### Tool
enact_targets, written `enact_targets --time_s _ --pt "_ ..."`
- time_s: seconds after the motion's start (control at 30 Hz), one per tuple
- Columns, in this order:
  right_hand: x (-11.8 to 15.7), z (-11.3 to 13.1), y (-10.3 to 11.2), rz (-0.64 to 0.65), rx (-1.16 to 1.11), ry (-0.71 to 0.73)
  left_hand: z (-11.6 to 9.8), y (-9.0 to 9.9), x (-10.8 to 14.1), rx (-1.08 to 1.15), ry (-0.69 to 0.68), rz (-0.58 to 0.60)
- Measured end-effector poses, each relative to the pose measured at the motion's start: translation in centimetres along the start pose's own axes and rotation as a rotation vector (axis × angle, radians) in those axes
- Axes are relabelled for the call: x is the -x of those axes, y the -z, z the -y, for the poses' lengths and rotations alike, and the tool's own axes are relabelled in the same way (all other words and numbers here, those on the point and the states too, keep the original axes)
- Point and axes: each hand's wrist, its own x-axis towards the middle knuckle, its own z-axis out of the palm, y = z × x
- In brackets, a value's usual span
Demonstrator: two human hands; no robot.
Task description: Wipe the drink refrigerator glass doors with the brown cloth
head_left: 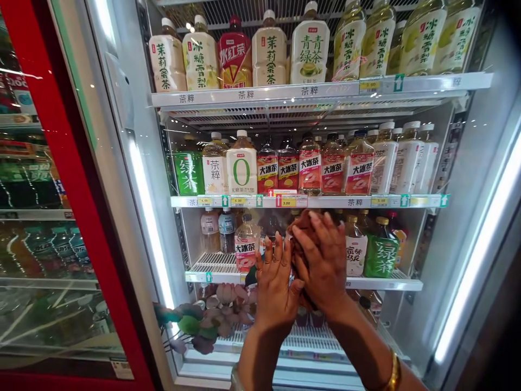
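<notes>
In front of a lit drinks fridge, both my arms reach up to the glass door. My left hand (277,282) lies flat on the glass, fingers stretched and a little apart, with nothing in it. Beside it on the right, my right hand (325,260) presses a crumpled brown cloth (301,222) to the door. Its fingers lie over the cloth and hide part of it. Behind the hands, a pink-labelled tea bottle (246,247) and a green tea bottle (381,247) stand on a lower shelf.
Bottles fill the upper shelf (248,96) and the middle shelf (309,202). Purplish leaves (220,312) show low at left; whether reflected or real, I cannot tell. A red-framed fridge (61,146) stands at the left. Bright light strips (152,233) run up both sides.
</notes>
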Motion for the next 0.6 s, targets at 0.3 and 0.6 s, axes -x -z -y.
enact_targets --time_s 0.3,0.6 --pt "7.1 -2.2 1.3 0.051 0.002 0.082 0.6 1.8 0.4 0.035 -0.004 0.102" --pt "0.9 3.7 -1.8 0.021 -0.014 0.023 2.5 4.3 0.8 0.03 0.048 0.008"
